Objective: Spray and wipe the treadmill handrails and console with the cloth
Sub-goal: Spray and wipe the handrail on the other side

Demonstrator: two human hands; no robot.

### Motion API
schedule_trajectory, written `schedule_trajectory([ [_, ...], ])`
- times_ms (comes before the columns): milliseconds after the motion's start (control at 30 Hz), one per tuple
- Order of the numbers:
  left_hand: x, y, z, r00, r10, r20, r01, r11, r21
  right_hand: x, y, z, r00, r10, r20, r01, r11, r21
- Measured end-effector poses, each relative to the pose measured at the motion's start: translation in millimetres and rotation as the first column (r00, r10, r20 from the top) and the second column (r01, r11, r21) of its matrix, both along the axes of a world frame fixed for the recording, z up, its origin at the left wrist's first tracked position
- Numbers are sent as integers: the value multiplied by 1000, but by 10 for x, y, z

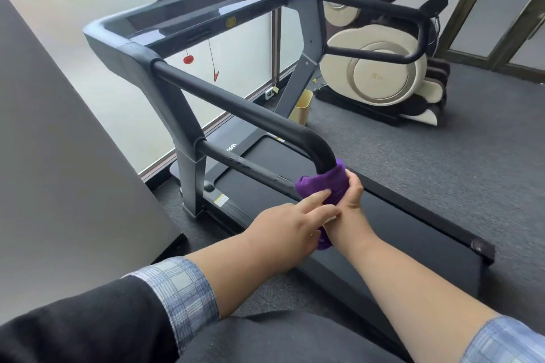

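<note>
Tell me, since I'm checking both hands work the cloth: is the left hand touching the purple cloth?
Touching. The head view shows the left hand with its straight index fingertip laid on the purple cloth, which wraps the near handrail bend.

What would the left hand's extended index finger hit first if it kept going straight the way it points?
Most likely the purple cloth wrapped around the bend of the black treadmill handrail; the left hand fingertip already looks to be on it, beside the right hand.
</note>
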State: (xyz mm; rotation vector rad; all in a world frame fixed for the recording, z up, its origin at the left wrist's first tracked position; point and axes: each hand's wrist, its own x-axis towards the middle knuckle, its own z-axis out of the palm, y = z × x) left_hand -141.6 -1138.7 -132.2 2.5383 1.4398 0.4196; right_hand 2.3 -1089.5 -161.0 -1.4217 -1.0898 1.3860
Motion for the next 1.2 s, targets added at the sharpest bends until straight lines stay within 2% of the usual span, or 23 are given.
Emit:
schedule_trajectory([
  [133, -2, -2, 6, 1000, -10, 15, 10, 1000, -11, -34, -51, 38, 944, -196, -266, 157, 974, -164],
  [233, -22, 0, 43, 993, -14, 114, 14, 1000, 5, -6, -220, 5, 972, -182, -146, 170, 981, -90],
  [267, -47, -1, 45, 988, -19, 150, 17, 1000, 13, 0, -264, -55, 959, -190, -210, 172, 980, -103],
  [400, -244, 72, 11, 982, -22, 189, 34, 998, -59, -56, -381, -76, 792, -275, -545, 181, 959, -219],
  [500, -435, 125, -23, 972, -56, 230, 87, 988, -127, -162, -429, -39, 730, -323, -603, 170, 939, -298],
  [733, -1160, 415, -141, 963, -40, 266, 107, 964, -242, -845, -414, -114, 660, -413, -628, 75, 867, -492],
  [867, -1704, 629, -251, 965, -31, 261, 106, 954, -280, -1409, -222, -150, 705, -462, -537, 120, 825, -552],
  [1033, -2265, 879, -429, 969, -31, 247, 120, 927, -356, -1988, -3, -229, 819, -430, -379, 259, 867, -425],
  [1133, -2453, 1003, -495, 964, -60, 261, 155, 920, -361, -2247, 89, -208, 831, -475, -289, 349, 851, -393],
  [1200, -2527, 1076, -500, 957, -74, 282, 174, 920, -350, -2338, 134, -149, 847, -454, -277, 329, 856, -399],
])
